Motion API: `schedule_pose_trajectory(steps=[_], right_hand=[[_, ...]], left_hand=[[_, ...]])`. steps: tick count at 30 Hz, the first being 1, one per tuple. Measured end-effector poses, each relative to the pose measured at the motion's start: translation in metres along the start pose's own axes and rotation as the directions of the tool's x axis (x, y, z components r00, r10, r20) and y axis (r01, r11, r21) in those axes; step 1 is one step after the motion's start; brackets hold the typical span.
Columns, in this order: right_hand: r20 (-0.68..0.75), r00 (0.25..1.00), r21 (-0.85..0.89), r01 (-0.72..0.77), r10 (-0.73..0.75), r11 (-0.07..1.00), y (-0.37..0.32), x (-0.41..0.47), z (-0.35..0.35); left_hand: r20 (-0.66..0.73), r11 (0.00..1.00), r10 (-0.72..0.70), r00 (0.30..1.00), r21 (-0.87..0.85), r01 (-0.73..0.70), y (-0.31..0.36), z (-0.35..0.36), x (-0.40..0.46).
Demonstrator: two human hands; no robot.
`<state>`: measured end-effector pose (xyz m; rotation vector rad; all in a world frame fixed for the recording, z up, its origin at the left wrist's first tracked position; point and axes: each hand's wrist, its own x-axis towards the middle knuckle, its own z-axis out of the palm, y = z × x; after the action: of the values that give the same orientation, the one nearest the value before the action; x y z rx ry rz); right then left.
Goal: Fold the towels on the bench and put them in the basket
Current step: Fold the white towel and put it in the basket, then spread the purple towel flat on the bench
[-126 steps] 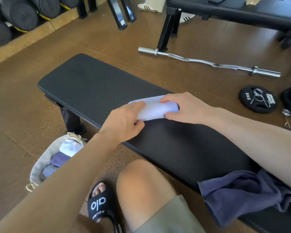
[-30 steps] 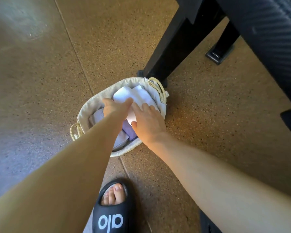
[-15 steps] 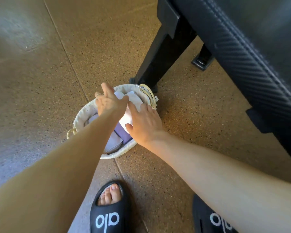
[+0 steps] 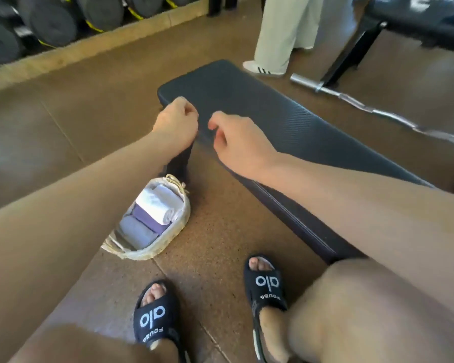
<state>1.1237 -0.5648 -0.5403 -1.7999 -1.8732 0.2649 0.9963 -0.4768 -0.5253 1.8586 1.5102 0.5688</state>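
The black padded bench [image 4: 273,113] runs from centre to the right, and no towel shows on its visible part. My left hand [image 4: 177,123] hovers at the bench's near left corner with fingers loosely curled, holding nothing. My right hand [image 4: 236,142] hangs just beside it over the bench edge, also loosely curled and holding nothing. On the floor below stands the woven basket [image 4: 152,254]. It holds a rolled white towel [image 4: 156,203], a purple towel [image 4: 148,218] and a grey-blue towel [image 4: 136,231] side by side.
A person in light trousers [image 4: 281,30] stands beyond the bench's far end. A curl bar [image 4: 351,100] lies on the floor at the right, under a second bench [image 4: 417,17]. Dumbbells [image 4: 50,17] line the back left. My sandalled feet [image 4: 265,281] are near the basket.
Both hands have left the basket and risen to the bench's left end, holding nothing. The white towel stays in the basket. My view has lifted from the floor to the bench.
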Motion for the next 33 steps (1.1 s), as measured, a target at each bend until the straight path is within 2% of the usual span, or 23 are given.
schedule_pose_trajectory(steps=[3, 6, 10, 14, 17, 19, 21, 23, 25, 27, 30, 33], right_hand=[[-0.112, 0.978, 0.005, -0.176, 0.176, 0.984, 0.032, -0.05, -0.078], [-0.086, 0.92, -0.046, -0.386, 0.381, 0.921, 0.076, -0.112, -0.143], [0.097, 0.821, -0.24, -0.529, 0.562, 0.814, 0.117, -0.2, -0.209], [0.306, 0.668, -0.429, -0.54, 0.679, 0.724, 0.142, -0.271, -0.239], [0.478, 0.541, -0.399, -0.568, 0.692, 0.72, 0.154, -0.308, -0.242], [0.527, 0.518, -0.358, -0.583, 0.673, 0.729, 0.156, -0.328, -0.242], [0.531, 0.531, -0.32, -0.596, 0.66, 0.737, 0.156, -0.34, -0.244], [0.513, 0.561, -0.287, -0.601, 0.65, 0.746, 0.157, -0.348, -0.244], [0.485, 0.597, -0.271, -0.593, 0.639, 0.759, 0.156, -0.349, -0.242], [0.463, 0.63, -0.261, -0.575, 0.623, 0.775, 0.153, -0.347, -0.239], [0.436, 0.669, -0.216, -0.571, 0.601, 0.792, 0.153, -0.343, -0.242], [0.383, 0.722, -0.021, -0.618, 0.577, 0.786, 0.153, -0.338, -0.249]], left_hand=[[0.123, 0.989, 0.102, 0.987, -0.119, -0.087, 0.072, 0.028, -0.053], [0.309, 0.974, 0.221, 0.925, -0.121, -0.193, 0.132, 0.071, -0.111], [0.591, 0.944, 0.296, 0.751, -0.062, -0.324, 0.191, 0.134, -0.187], [0.775, 0.858, 0.291, 0.56, 0.048, -0.512, 0.225, 0.184, -0.253], [0.859, 0.788, 0.264, 0.439, 0.071, -0.612, 0.236, 0.212, -0.291], [0.907, 0.752, 0.228, 0.354, 0.067, -0.656, 0.234, 0.226, -0.306], [0.934, 0.695, 0.179, 0.309, 0.103, -0.712, 0.229, 0.238, -0.315], [0.926, 0.59, 0.186, 0.329, 0.162, -0.791, 0.221, 0.248, -0.321], [0.887, 0.461, 0.273, 0.373, 0.219, -0.86, 0.215, 0.256, -0.326], [0.831, 0.416, 0.361, 0.424, 0.264, -0.87, 0.212, 0.258, -0.323], [0.727, 0.505, 0.447, 0.521, 0.276, -0.818, 0.214, 0.25, -0.303], [0.577, 0.642, 0.511, 0.637, 0.237, -0.729, 0.225, 0.233, -0.274]])
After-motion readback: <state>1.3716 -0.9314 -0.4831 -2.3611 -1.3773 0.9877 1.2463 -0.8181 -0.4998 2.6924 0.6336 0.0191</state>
